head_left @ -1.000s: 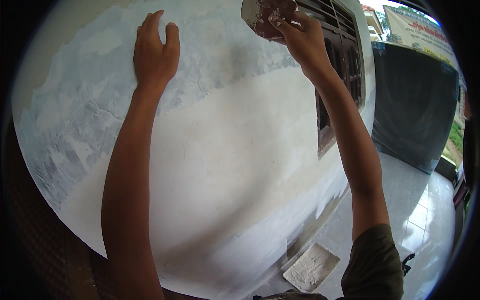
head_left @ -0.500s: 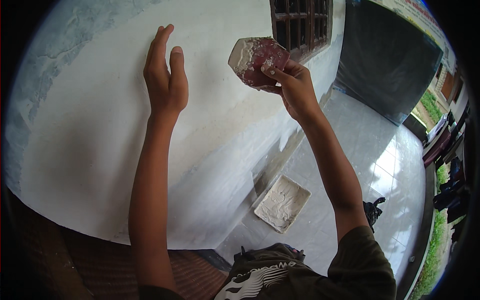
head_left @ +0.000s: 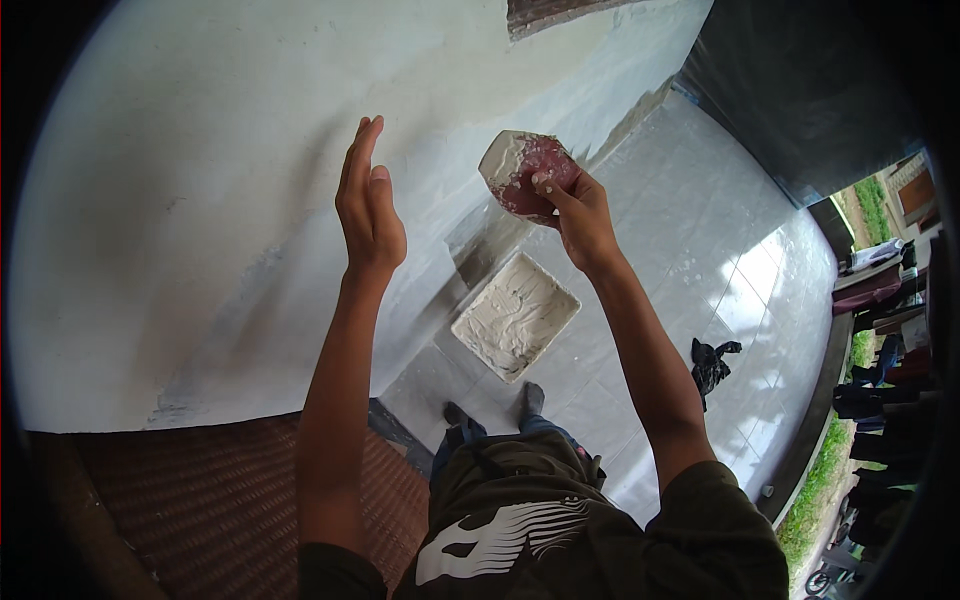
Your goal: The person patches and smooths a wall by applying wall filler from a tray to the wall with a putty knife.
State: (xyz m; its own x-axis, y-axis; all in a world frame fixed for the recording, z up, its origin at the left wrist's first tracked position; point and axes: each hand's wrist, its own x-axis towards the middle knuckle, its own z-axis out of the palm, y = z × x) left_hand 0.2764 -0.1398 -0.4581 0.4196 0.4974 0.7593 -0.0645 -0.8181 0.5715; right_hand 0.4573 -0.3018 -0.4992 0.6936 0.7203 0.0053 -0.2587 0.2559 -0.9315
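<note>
My right hand grips a folded dark red sheet of sandpaper, dusted white, held up in front of the white plastered wall. My left hand is raised beside it with the fingers straight and together, edge-on, close to the wall and holding nothing. Whether it touches the wall I cannot tell. Far below, between my two arms, a square white tray smeared with white putty lies on the tiled floor by the foot of the wall.
The grey tiled floor stretches to the right. A black rag lies on it. A dark door panel stands at the upper right. Brown brick paving is at the lower left. Hanging clothes and grass show at the right rim.
My view has tilted down from the upper wall and window toward the floor. Both hands have come lower on the wall, and the left palm has turned from flat to edge-on.
</note>
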